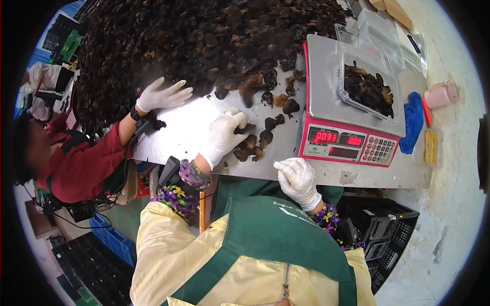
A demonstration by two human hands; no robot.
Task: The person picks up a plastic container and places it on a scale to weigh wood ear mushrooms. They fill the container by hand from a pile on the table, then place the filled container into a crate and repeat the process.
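Note:
My left hand [223, 135], in a white glove, is low over the metal table [176, 130], its fingers closed on a dark fungus piece [246, 129]. More loose brown pieces [248, 148] lie just right of its fingertips. Near the table's front edge, my right hand [298, 181], also gloved, is curled closed with nothing visible in it, below the scale [329, 99]. On the scale's plate sits a clear plastic tray [343, 86] of dark fungus [368, 91]. The red display reads 0.093.
A large dark fungus heap [168, 41] covers the back of the table. At the left, a co-worker's gloved hand [163, 95] is spread beside it. Right of the scale are a blue cloth [411, 122], a pink cup [441, 95] and clear containers [378, 28].

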